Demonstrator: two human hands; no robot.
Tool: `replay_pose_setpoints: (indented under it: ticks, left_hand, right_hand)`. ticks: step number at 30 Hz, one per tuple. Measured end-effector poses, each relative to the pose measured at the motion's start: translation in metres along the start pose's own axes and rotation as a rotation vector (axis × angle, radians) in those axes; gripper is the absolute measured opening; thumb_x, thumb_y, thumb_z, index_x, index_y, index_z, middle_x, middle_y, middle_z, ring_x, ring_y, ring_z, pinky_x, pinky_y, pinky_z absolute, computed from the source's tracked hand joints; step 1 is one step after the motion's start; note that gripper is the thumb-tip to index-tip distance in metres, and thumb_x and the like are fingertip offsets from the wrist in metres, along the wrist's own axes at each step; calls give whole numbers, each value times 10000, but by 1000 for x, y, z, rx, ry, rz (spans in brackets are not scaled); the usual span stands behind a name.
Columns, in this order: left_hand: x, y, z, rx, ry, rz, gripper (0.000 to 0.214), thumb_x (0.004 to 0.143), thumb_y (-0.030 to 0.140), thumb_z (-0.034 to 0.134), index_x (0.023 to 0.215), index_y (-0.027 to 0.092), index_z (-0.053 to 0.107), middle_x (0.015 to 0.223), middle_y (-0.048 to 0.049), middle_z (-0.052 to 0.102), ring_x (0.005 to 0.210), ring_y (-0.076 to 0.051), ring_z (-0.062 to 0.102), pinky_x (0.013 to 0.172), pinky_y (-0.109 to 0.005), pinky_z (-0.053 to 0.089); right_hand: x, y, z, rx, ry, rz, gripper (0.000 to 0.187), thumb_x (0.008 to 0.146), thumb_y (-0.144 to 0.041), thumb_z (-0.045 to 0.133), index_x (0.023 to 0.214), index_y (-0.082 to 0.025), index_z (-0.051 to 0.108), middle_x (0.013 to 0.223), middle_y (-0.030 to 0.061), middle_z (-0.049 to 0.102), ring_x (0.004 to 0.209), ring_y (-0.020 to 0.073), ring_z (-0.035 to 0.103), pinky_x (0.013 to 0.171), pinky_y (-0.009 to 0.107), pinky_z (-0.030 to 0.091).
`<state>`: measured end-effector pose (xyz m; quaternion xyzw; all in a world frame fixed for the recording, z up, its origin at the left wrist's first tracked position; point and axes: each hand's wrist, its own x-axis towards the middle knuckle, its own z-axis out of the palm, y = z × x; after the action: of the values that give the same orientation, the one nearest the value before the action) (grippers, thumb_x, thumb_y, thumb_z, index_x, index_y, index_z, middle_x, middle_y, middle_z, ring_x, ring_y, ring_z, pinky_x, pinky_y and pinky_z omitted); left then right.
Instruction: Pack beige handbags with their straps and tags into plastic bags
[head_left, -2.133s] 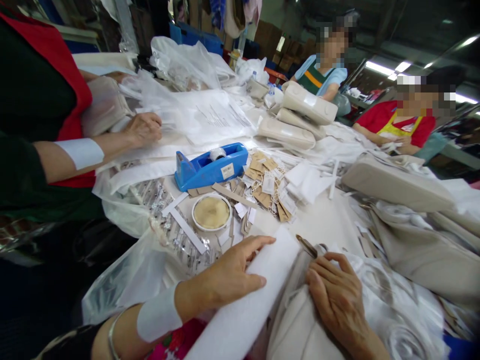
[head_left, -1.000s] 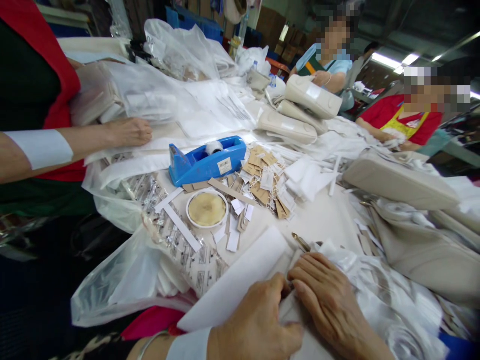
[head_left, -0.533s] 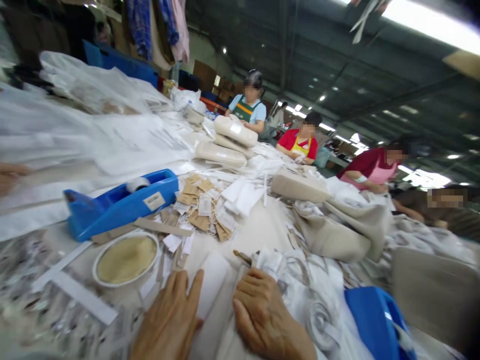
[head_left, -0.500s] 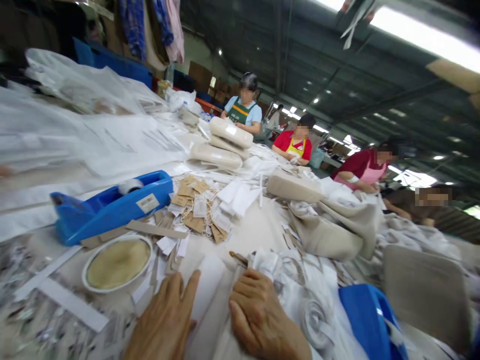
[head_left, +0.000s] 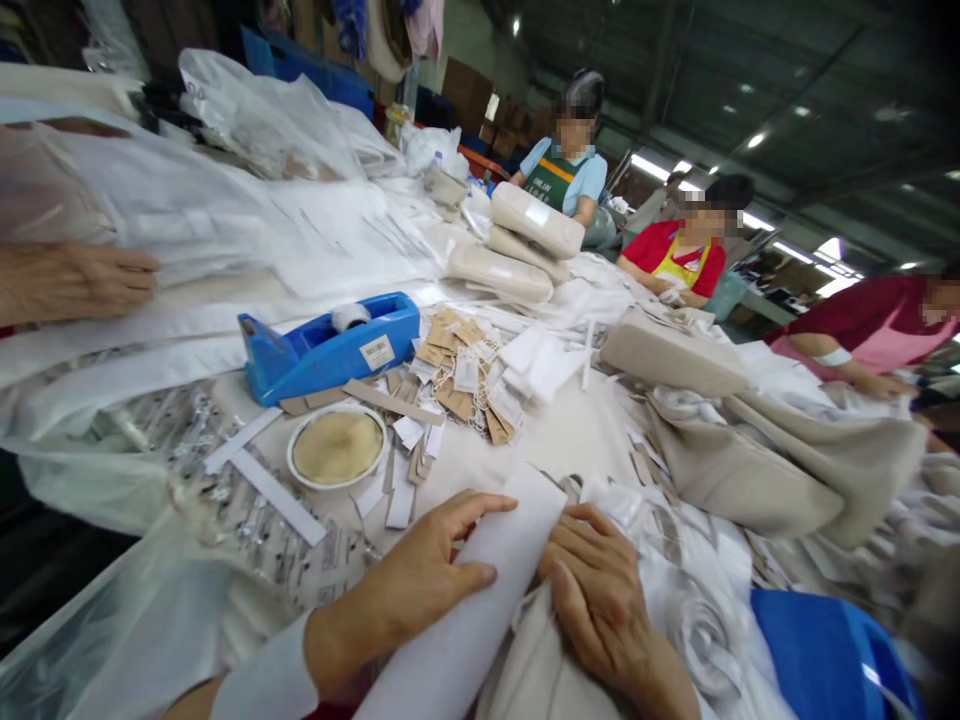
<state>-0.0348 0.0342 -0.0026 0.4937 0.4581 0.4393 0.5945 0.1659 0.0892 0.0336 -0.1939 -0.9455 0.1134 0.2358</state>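
A long white padded strip (head_left: pixel 480 590) slants up from the bottom edge between my two hands. My left hand (head_left: pixel 420 565) rests against its left side, thumb and forefinger stretched out and apart on its surface. On the other side, my right hand (head_left: pixel 600 590) is closed with curled fingers on gathered beige fabric (head_left: pixel 544 655), right beside the strip's edge; its fingertips are partly hidden. Beyond my left hand lie loose paper and card strips (head_left: pixel 401 485) and a round white-rimmed dish (head_left: pixel 337 447) with a yellowish pad.
A blue tape dispenser (head_left: pixel 330 345) and a heap of tan and white tags (head_left: pixel 465 375) lie ahead. Another blue object (head_left: pixel 829 650) is at lower right. A co-worker's hand (head_left: pixel 75 280) rests at left. Folded beige covers (head_left: pixel 536 220) are stacked farther back; co-workers stand behind.
The view has swung left and down. My left hand has turned and lifted, thumb now away from the forefinger. More of the white strip shows. A co-worker's hand has come into view at left.
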Motion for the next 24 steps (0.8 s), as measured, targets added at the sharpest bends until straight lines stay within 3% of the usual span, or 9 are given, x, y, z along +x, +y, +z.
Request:
replay_pose_setpoints:
  ticks: [4, 9, 15, 19, 22, 24]
  left_hand:
    - [6, -4, 2, 35, -13, -23, 665, 650, 73, 602, 1295, 232, 577, 1247, -49, 577, 1103, -225, 554, 984, -358, 432]
    - [10, -9, 19, -26, -62, 21, 676, 649, 78, 611, 1309, 213, 551, 1299, -58, 550, 1171, -225, 531, 1048, -374, 394]
    - [22, -13, 41, 196, -5, 126, 588, 684, 19, 535, 1259, 136, 575, 1195, -86, 603, 1164, -204, 525, 1063, -346, 394]
    - [3, -11, 17, 372, -146, 159, 599, 772, -1, 456, 1345, 161, 512, 1333, -98, 557, 1255, -183, 489, 1125, -350, 355]
    - [-35, -4, -14, 579, -176, 192, 659, 808, -40, 360, 1392, 250, 462, 1538, -46, 367, 1422, -163, 309, 1200, -374, 245]
    - [-60, -2, -28, 651, -258, 236, 726, 782, -79, 340, 1405, 282, 430, 1570, -16, 321, 1441, -147, 282, 1198, -351, 257]
  right_hand:
    - [2, -3, -1, -56, 33, 8, 255, 898, -45, 347, 692, -196, 350, 626, -30, 419, 608, 125, 399, 749, 370, 320]
    - [3, -5, -3, -103, 35, 17, 255, 895, -61, 351, 682, -197, 383, 627, -23, 445, 618, 133, 426, 768, 375, 328]
    - [1, 1, 5, -89, 15, 0, 295, 935, -82, 353, 677, -191, 446, 643, -15, 494, 630, 129, 443, 808, 372, 358]
    - [2, 5, 16, -102, -41, -1, 307, 959, -99, 368, 706, -184, 519, 657, -6, 540, 626, 131, 462, 808, 358, 378]
    - [2, 7, 19, -120, -69, 10, 334, 962, -114, 373, 663, -188, 502, 624, -12, 501, 599, 130, 434, 815, 357, 392]
    - [0, 8, 21, -118, -80, 10, 334, 959, -115, 377, 656, -189, 498, 622, -14, 491, 601, 129, 429, 833, 363, 399]
